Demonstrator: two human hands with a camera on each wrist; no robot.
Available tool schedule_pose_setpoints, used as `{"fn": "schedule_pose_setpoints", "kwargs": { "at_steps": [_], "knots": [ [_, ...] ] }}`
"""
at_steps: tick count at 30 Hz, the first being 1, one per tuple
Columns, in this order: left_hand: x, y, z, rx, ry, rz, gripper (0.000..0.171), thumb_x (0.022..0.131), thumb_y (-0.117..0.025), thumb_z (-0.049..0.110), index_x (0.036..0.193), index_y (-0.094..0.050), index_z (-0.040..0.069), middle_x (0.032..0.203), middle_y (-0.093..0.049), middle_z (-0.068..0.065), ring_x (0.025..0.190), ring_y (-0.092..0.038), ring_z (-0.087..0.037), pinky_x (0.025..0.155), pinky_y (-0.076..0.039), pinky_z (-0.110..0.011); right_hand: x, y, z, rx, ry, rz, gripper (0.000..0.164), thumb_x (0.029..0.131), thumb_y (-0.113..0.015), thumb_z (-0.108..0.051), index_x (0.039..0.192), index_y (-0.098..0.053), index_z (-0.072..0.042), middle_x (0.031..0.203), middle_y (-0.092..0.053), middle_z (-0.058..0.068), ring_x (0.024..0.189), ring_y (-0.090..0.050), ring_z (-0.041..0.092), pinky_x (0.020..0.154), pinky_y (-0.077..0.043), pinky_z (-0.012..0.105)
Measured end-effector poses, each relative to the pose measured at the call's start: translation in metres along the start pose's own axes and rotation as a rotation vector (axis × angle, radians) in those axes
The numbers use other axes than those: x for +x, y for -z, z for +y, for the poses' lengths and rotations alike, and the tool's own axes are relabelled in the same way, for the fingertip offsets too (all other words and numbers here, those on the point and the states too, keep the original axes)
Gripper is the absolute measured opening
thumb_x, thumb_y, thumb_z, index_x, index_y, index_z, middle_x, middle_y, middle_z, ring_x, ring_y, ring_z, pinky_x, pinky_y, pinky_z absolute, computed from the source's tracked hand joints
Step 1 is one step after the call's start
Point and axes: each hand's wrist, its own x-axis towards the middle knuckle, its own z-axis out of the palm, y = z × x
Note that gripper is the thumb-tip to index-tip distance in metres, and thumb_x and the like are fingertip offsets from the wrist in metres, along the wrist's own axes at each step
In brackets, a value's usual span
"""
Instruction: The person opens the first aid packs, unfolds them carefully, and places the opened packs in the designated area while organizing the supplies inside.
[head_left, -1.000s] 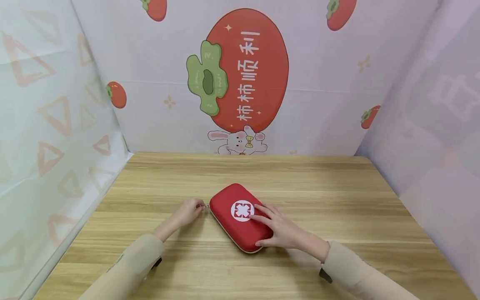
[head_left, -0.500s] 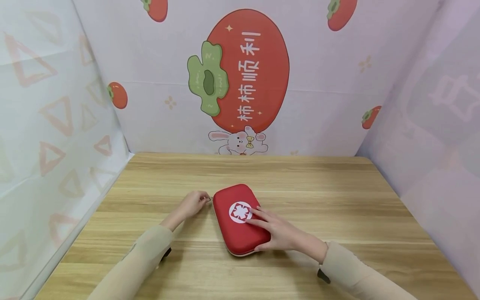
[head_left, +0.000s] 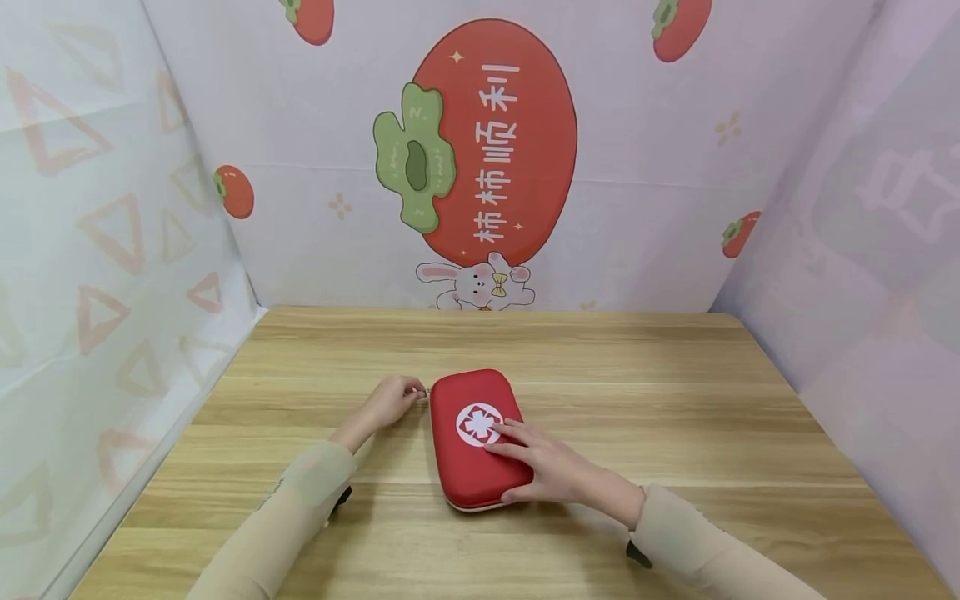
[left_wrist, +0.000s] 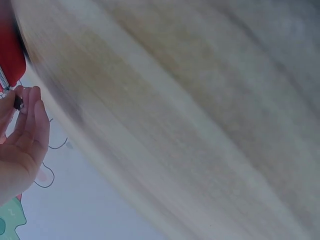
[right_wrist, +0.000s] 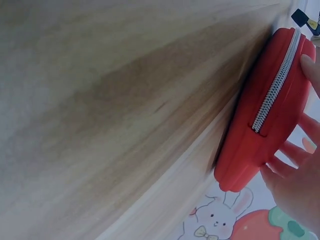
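A red zippered first-aid case (head_left: 465,471), with a white round emblem (head_left: 477,425) on its lid, lies on the table, its long side running nearly away from me. At its far left corner my left hand (head_left: 390,400) pinches the zipper pull; in the left wrist view the dark pull (left_wrist: 19,103) sits between thumb and fingers. My right hand (head_left: 555,468) rests on the lid's right part, fingers spread and the thumb near the front edge. The right wrist view shows closed silver zipper teeth (right_wrist: 277,82) along the case's side.
The wooden table (head_left: 675,400) extends around the case on all sides. Behind it rises a white backdrop (head_left: 645,233) printed with a large red persimmon and a rabbit. Pale patterned sheets (head_left: 112,250) hang along the left and right sides.
The case has turned clockwise, its near end swinging left. My left hand has moved right and farther away with the zipper pull. My right hand has shifted slightly left along with the case.
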Motion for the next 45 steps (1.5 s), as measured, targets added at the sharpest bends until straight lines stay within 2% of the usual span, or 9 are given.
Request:
{"fn": "schedule_pose_setpoints", "kwargs": {
  "at_steps": [8, 12, 15, 18, 24, 29, 34, 39, 45],
  "knots": [
    [-0.008, 0.002, -0.002, -0.003, -0.018, -0.058, 0.013, 0.084, -0.053, 0.0, 0.087, -0.066, -0.002, 0.074, -0.062, -0.006, 0.061, -0.048, -0.01, 0.055, -0.044, -0.022, 0.002, -0.001, -0.007, -0.043, -0.01, 0.001, 0.062, 0.075, -0.065, -0.044, 0.129, -0.047, -0.018, 0.137, -0.034, 0.009, 0.129, -0.026, 0.028, 0.1, -0.035, 0.045],
    [-0.016, 0.004, 0.0, -0.009, -0.08, -0.13, 0.015, 0.083, -0.051, -0.003, 0.088, -0.065, -0.002, 0.072, -0.061, -0.006, 0.06, -0.05, -0.009, 0.053, -0.046, -0.021, 0.004, -0.003, -0.01, -0.092, -0.024, 0.019, 0.062, 0.076, -0.063, -0.046, 0.128, -0.047, -0.017, 0.136, -0.036, 0.01, 0.127, -0.028, 0.029, 0.1, -0.036, 0.044],
    [-0.023, 0.003, 0.003, 0.002, -0.131, -0.168, 0.014, 0.083, -0.052, -0.002, 0.087, -0.065, -0.001, 0.077, -0.062, -0.005, 0.066, -0.052, -0.01, 0.059, -0.048, -0.022, 0.007, -0.004, -0.012, -0.142, -0.043, 0.033, 0.061, 0.077, -0.062, -0.047, 0.128, -0.048, -0.016, 0.134, -0.038, 0.011, 0.125, -0.03, 0.029, 0.098, -0.038, 0.043],
    [-0.028, 0.003, 0.007, 0.025, -0.168, -0.172, 0.012, 0.082, -0.054, -0.001, 0.085, -0.066, 0.0, 0.078, -0.063, -0.005, 0.07, -0.052, -0.01, 0.061, -0.048, -0.023, 0.01, -0.006, -0.013, -0.168, -0.058, 0.046, 0.06, 0.076, -0.062, -0.048, 0.127, -0.049, -0.016, 0.132, -0.039, 0.01, 0.124, -0.032, 0.028, 0.098, -0.038, 0.043],
    [-0.039, 0.002, 0.011, 0.028, -0.21, -0.194, 0.011, 0.081, -0.056, 0.0, 0.082, -0.066, 0.002, 0.073, -0.062, -0.001, 0.065, -0.048, -0.005, 0.057, -0.045, -0.019, 0.014, -0.009, -0.013, -0.185, -0.071, 0.084, 0.06, 0.076, -0.061, -0.05, 0.125, -0.051, -0.017, 0.13, -0.042, 0.011, 0.121, -0.035, 0.029, 0.098, -0.039, 0.042],
    [-0.048, 0.001, 0.013, 0.035, -0.282, -0.2, 0.009, 0.079, -0.058, -0.001, 0.079, -0.067, 0.002, 0.075, -0.064, -0.002, 0.068, -0.053, -0.006, 0.06, -0.048, -0.021, 0.02, -0.011, -0.012, -0.197, -0.098, 0.106, 0.059, 0.075, -0.061, -0.05, 0.123, -0.052, -0.016, 0.128, -0.043, 0.01, 0.119, -0.037, 0.027, 0.096, -0.041, 0.04],
    [-0.054, 0.0, 0.018, 0.016, -0.29, -0.237, 0.008, 0.078, -0.059, 0.0, 0.079, -0.067, 0.001, 0.076, -0.065, -0.003, 0.07, -0.054, -0.006, 0.062, -0.05, -0.022, 0.025, -0.011, -0.011, -0.193, -0.133, 0.113, 0.06, 0.074, -0.063, -0.049, 0.123, -0.052, -0.015, 0.126, -0.044, 0.01, 0.117, -0.037, 0.027, 0.093, -0.043, 0.04],
    [-0.059, -0.001, 0.019, 0.006, -0.308, -0.245, 0.008, 0.079, -0.061, 0.002, 0.08, -0.069, 0.001, 0.074, -0.065, -0.002, 0.067, -0.053, -0.003, 0.059, -0.049, -0.019, 0.028, -0.009, -0.011, -0.205, -0.144, 0.105, 0.06, 0.075, -0.062, -0.05, 0.122, -0.052, -0.015, 0.125, -0.044, 0.01, 0.116, -0.038, 0.027, 0.095, -0.042, 0.04],
    [-0.066, -0.005, 0.024, -0.037, -0.29, -0.319, 0.009, 0.08, -0.061, 0.003, 0.081, -0.069, 0.002, 0.07, -0.063, 0.001, 0.061, -0.048, 0.003, 0.056, -0.046, -0.014, 0.031, -0.009, -0.012, -0.217, -0.152, 0.096, 0.06, 0.075, -0.062, -0.05, 0.123, -0.051, -0.016, 0.126, -0.044, 0.011, 0.116, -0.038, 0.028, 0.095, -0.042, 0.041]
  ]
}}
